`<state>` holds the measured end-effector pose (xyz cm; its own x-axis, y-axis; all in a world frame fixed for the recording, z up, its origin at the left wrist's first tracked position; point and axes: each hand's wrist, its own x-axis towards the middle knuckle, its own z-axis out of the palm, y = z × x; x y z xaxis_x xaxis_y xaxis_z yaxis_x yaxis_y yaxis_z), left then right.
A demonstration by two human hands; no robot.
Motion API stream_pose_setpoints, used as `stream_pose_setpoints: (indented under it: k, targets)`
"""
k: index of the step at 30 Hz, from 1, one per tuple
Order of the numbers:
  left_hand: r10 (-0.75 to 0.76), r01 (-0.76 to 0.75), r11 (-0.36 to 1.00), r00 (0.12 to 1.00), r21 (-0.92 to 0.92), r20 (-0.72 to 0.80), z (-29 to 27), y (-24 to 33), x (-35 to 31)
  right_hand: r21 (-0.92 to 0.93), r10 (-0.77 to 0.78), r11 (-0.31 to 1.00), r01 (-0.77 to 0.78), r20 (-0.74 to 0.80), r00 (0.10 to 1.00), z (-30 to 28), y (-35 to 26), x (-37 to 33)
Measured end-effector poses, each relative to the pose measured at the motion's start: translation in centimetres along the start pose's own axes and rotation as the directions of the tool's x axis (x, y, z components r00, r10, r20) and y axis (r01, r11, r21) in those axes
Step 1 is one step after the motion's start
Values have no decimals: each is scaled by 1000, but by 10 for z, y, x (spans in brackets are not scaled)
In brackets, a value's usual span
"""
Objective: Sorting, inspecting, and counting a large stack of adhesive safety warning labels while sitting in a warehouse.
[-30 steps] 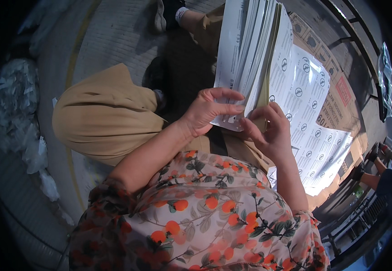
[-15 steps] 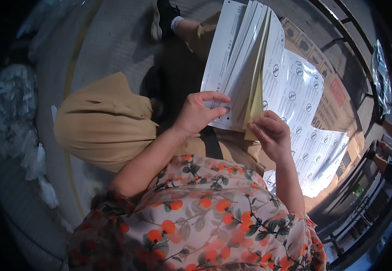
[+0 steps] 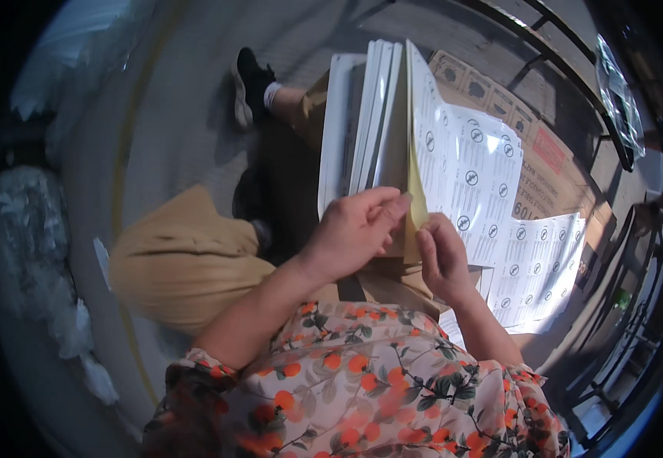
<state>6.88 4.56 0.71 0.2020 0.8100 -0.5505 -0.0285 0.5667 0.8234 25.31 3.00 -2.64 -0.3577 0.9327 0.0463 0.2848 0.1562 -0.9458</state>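
A stack of white printed sheets (image 3: 344,122) stands fanned upright over my lap. Along its right side a yellow sheet (image 3: 417,200) shows, with a printed white sheet (image 3: 427,107) against it. My right hand (image 3: 446,258) pinches the lower edge of the yellow sheet between thumb and fingers. My left hand (image 3: 356,235) lies just left of it, at the bottom of the stack. Its fingers are curled and the thumb is pressed near the index finger; anything between them is hidden.
More printed sheets (image 3: 533,278) lie spread on a brown cardboard box (image 3: 556,179) to the right. Beyond it runs a dark metal frame (image 3: 545,46). Clear plastic wrapping (image 3: 33,229) is heaped at the far left. Another person's hand (image 3: 643,219) shows at the right edge.
My left hand has moved right, toward the yellow sheet, and its fingers have closed together. The sheets sit lower and further left in view. My right hand still pinches the yellow sheet.
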Motion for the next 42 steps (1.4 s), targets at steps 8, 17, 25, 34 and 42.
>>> stream_pose_setpoints:
  k: [8, 17, 25, 34, 42]
  targets:
    - [104, -128, 930, 991, 346, 86, 12, 26, 56, -194, -217, 957, 214, 8, 976, 14, -13, -2]
    - [115, -132, 974, 988, 185, 99, 9, 22, 43, 329, 180, 938, -109, -193, 965, -34, 20, 14]
    - [318, -311, 948, 933, -67, 168, 37, 101, 23, 494, 598, 694, -524, 9, 801, -107, 37, -10]
    - [387, -358, 922, 869, -147, 309, 91, 149, 33, 976, 416, -120, -183, 217, 883, -72, 7, -43]
    - [395, -450, 892, 734, -40, 553, 99, 129, 11, 967, 453, -113, 228, -154, 878, -82, -22, -12]
